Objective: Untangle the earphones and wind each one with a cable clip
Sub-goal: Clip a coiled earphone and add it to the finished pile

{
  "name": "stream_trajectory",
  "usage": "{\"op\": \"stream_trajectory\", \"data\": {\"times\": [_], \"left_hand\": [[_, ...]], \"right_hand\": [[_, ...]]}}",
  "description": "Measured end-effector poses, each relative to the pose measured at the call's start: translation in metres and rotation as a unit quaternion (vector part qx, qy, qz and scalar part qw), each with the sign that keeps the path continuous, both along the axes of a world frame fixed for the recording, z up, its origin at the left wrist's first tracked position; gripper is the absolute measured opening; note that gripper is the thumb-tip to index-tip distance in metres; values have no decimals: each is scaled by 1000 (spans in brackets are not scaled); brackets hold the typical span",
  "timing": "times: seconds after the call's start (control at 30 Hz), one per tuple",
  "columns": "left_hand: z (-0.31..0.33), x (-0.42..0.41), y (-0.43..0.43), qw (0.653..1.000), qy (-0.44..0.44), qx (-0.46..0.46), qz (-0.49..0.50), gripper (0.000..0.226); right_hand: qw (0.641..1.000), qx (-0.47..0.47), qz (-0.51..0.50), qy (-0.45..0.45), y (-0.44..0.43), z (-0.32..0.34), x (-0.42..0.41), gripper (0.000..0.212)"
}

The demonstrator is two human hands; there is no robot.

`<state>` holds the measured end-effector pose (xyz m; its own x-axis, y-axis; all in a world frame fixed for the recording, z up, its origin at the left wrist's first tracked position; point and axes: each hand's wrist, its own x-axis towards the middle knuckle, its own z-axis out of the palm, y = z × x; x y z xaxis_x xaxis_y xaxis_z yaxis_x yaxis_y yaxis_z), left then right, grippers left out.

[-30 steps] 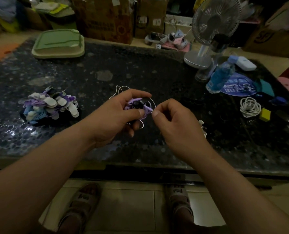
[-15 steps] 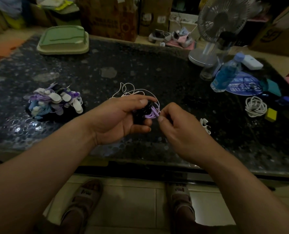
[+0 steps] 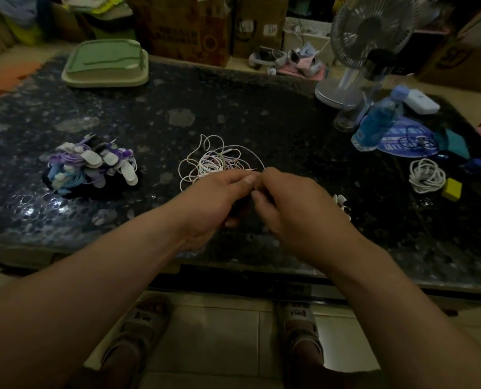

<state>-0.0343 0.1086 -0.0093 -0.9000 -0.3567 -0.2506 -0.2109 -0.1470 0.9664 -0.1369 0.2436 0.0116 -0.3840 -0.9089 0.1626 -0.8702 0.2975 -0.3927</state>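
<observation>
A tangle of white and purple earphone cables (image 3: 215, 161) lies on the dark stone table (image 3: 261, 122), just beyond my hands. My left hand (image 3: 219, 200) and my right hand (image 3: 292, 203) meet fingertip to fingertip at the tangle's near edge, both with curled fingers pinching a thin cable end. What sits inside my palms is hidden. A few white cable clips (image 3: 341, 203) peek out to the right of my right hand. A pile of wound earphones with clips (image 3: 93, 167) lies at the left.
A green lidded box (image 3: 106, 64) stands at the back left. A desk fan (image 3: 365, 46), a blue water bottle (image 3: 379, 122), a coiled white cable (image 3: 426, 175) and a yellow block (image 3: 452, 188) crowd the right side. My sandalled feet show below the table edge.
The purple bundle that my left hand held up is no longer visible. My hands have closed together, and more of the loose cable tangle shows beyond them.
</observation>
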Motion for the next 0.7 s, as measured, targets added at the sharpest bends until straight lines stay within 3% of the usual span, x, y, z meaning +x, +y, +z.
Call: {"op": "stream_trajectory", "data": {"times": [0.13,0.33,0.5,0.7], "left_hand": [[6,-1,0,1000,-17,22,-10,39],[8,2,-1,996,-19,-67,-62,46],[12,5,7,993,-18,-93,-76,40],[12,9,18,992,-25,-124,5,48]], "right_hand": [[986,-85,-42,-135,2,-4,-4,13],[958,-75,-67,-270,-2,2,-11,19],[865,-50,-144,-479,-7,3,-10,25],[804,-32,-227,-548,-14,0,-10,29]]}}
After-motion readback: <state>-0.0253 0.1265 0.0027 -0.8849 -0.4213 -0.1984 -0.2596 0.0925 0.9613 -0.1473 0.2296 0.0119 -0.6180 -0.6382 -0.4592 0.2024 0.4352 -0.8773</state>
